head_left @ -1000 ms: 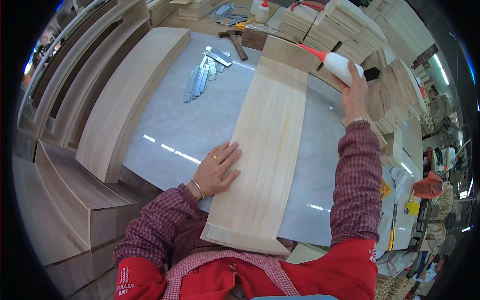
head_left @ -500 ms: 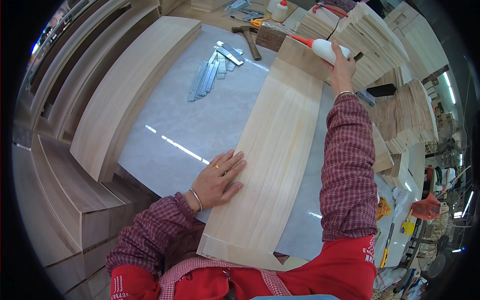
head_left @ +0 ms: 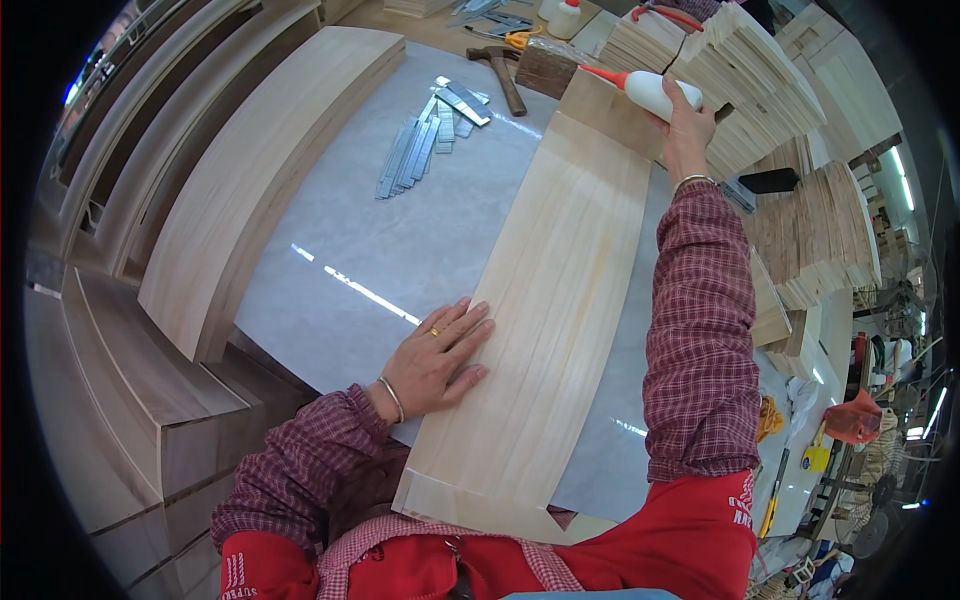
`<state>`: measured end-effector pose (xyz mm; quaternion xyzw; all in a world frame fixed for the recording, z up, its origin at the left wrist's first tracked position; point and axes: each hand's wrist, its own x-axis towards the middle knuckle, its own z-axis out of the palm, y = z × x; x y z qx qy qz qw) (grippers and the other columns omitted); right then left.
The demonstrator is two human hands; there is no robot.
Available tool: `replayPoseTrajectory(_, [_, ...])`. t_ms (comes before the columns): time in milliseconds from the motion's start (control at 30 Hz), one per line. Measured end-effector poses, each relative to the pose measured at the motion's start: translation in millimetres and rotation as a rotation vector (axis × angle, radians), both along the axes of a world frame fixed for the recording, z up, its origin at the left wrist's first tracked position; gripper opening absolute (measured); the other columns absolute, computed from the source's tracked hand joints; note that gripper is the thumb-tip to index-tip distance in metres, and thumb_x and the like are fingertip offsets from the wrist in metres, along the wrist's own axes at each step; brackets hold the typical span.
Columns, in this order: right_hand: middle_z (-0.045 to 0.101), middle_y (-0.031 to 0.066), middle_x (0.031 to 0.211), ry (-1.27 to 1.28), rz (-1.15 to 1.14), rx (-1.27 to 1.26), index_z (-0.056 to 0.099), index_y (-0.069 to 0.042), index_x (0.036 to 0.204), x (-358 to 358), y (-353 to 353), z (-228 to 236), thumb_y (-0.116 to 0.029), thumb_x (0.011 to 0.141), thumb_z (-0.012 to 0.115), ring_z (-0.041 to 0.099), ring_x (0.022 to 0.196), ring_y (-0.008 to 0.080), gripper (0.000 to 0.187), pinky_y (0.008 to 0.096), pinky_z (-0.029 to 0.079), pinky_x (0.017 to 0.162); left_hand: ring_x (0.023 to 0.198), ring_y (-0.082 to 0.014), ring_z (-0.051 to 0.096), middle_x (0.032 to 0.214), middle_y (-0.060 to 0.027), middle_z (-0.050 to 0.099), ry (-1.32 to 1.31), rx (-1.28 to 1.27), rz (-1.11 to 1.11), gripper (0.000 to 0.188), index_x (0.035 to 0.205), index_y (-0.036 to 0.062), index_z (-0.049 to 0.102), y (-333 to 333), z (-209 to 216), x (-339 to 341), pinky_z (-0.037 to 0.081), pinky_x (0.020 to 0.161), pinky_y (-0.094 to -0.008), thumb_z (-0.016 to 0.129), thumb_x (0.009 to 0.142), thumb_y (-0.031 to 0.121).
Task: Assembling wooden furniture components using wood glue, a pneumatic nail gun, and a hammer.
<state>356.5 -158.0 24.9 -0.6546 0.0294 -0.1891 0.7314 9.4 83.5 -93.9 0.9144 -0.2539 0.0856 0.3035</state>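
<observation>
A long pale wooden panel [head_left: 545, 290] lies lengthwise in front of me, with end boards at its near and far ends. My left hand [head_left: 437, 357] rests flat on its left edge, fingers stretched out. At the far end my right hand [head_left: 688, 125] is wrapped round a white glue bottle [head_left: 650, 93] with a red nozzle. The bottle lies nearly level, its nozzle pointing left over the top edge of the far end board [head_left: 610, 118]. Whether glue is coming out is too small to tell.
Silvery staple strips [head_left: 425, 135] lie on the grey tabletop [head_left: 350, 250], near a hammer [head_left: 503, 80] and a wooden block [head_left: 548, 68]. Finished-looking wooden boxes [head_left: 260, 170] stack up at left. Thin board stacks [head_left: 745, 80] stand at right, beside a black-handled tool [head_left: 768, 181].
My right hand and the glue bottle have shifted very slightly right in the picture. The left hand stays put on the panel.
</observation>
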Motion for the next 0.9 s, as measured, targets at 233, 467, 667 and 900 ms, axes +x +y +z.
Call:
replayPoseTrajectory(233, [0.047,0.0215,0.115,-0.032,0.023,-0.104,0.036,0.007,0.123,-6.3,-3.6,11.6,-0.018,0.077,0.078,0.062,0.098,0.0326,0.067,0.0314,0.061,0.071,0.135,-0.0314,0.035,0.145,-0.0111,0.040,0.006,-0.022,0.007,0.057,0.135,0.0060,0.045,1.2,-2.1,0.2,0.029,0.110,-0.0416,0.062,0.082,0.019])
replayPoseTrajectory(467, [0.048,0.0210,0.114,-0.050,-0.013,-0.114,0.039,0.006,0.123,-11.8,-18.5,15.5,-0.018,0.073,0.079,0.060,0.095,0.0313,0.068,0.0331,0.060,0.068,0.136,-0.0306,0.034,0.144,-0.0125,0.040,-0.014,0.023,0.005,0.054,0.133,0.0029,0.046,0.4,0.3,0.9,0.028,0.111,-0.0396,0.059,0.085,0.024])
replayPoseTrajectory(667, [0.048,0.0212,0.114,-0.035,-0.035,-0.116,0.038,0.006,0.123,-17.4,-35.1,16.8,-0.015,0.075,0.077,0.061,0.095,0.0317,0.065,0.0319,0.060,0.067,0.136,-0.0304,0.034,0.144,-0.0123,0.041,-0.020,0.022,0.003,0.054,0.133,0.0030,0.046,0.4,-0.9,1.0,0.028,0.111,-0.0396,0.059,0.085,0.024])
replayPoseTrajectory(900, [0.048,0.0213,0.114,-0.015,-0.089,-0.121,0.039,0.006,0.123,-24.0,-57.3,18.1,-0.014,0.076,0.077,0.062,0.093,0.0309,0.063,0.0322,0.061,0.065,0.136,-0.0305,0.035,0.143,-0.0122,0.042,-0.026,0.009,0.005,0.053,0.132,0.0028,0.048,-0.3,-0.1,1.6,0.029,0.111,-0.0396,0.059,0.084,0.024])
